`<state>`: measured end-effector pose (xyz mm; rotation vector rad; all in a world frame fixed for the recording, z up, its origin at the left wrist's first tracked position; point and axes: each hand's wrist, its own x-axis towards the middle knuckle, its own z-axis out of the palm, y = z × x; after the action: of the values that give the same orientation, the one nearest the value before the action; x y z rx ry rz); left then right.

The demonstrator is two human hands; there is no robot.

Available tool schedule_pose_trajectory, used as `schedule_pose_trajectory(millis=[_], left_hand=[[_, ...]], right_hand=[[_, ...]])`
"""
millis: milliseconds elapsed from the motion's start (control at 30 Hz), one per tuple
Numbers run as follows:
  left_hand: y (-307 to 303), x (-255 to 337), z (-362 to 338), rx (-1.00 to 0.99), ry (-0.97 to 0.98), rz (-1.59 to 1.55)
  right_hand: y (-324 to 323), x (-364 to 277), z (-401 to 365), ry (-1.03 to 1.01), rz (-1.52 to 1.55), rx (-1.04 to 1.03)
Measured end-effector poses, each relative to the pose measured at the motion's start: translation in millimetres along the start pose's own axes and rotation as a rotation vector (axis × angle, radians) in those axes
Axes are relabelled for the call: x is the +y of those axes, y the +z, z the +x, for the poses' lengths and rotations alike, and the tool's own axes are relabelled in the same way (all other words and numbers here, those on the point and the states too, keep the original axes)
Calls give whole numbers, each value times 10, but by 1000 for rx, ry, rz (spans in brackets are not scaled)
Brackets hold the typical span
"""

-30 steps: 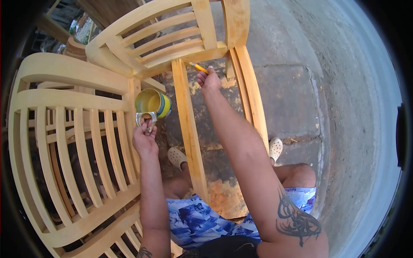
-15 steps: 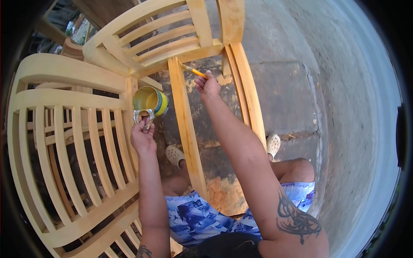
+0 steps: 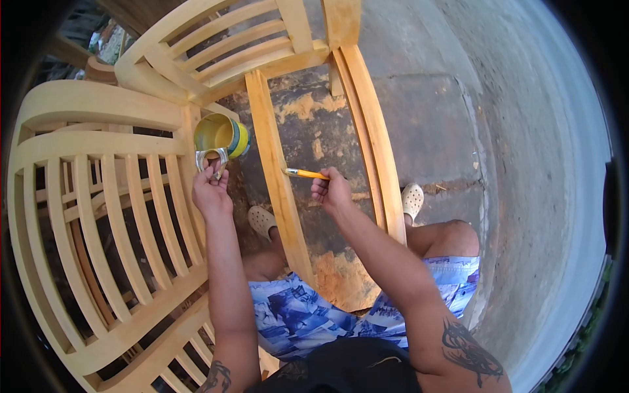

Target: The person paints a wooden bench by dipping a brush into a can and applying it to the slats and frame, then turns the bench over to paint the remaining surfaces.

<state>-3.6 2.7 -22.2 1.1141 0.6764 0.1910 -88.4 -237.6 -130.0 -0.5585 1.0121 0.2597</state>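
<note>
My right hand (image 3: 333, 190) is closed around a paintbrush (image 3: 308, 174) with a yellow handle and a metal band. Its bristle end meets the side of a pale wooden rail (image 3: 276, 157), about halfway along it. On the other side of the rail, my left hand (image 3: 213, 191) grips a silver loop (image 3: 225, 154) at the near side of a yellow and green can (image 3: 244, 139). The can is tilted with its mouth toward me, and its inside looks yellowish. The rail belongs to a wooden bench frame (image 3: 367, 131) with a slatted part at the far end.
A slatted wooden backrest (image 3: 98, 157) curves along the left. Stained dark paving (image 3: 419, 137) lies beneath the frame, and a grey concrete wall (image 3: 517, 164) runs along the right. My feet, in beige clogs (image 3: 411, 200), stand near the frame's rails.
My right hand and the paintbrush have moved toward me along the rail, from its far end to about its middle. The view has shifted slightly; my left hand still grips the can's loop.
</note>
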Motion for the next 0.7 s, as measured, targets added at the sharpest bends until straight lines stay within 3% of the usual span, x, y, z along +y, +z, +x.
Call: schedule_pose_trajectory(millis=[133, 267, 300, 400, 500, 700], left_hand=[[-47, -15, 55, -2, 12, -6], [-89, 22, 90, 41, 20, -13], [-97, 28, 87, 40, 19, -14], [-81, 58, 61, 39, 10, -20], [-64, 87, 39, 44, 3, -31], [-76, 62, 47, 12, -7, -31]], right_hand=[[-144, -196, -399, -34, -350, 41], [-93, -639, -386, -352, -1406, 16], [1, -713, -402, -294, -1551, 31], [172, -641, -414, 32, -1069, -79], [451, -491, 0, -122, -922, 25], [1229, -1039, 786, -274, -889, 141]])
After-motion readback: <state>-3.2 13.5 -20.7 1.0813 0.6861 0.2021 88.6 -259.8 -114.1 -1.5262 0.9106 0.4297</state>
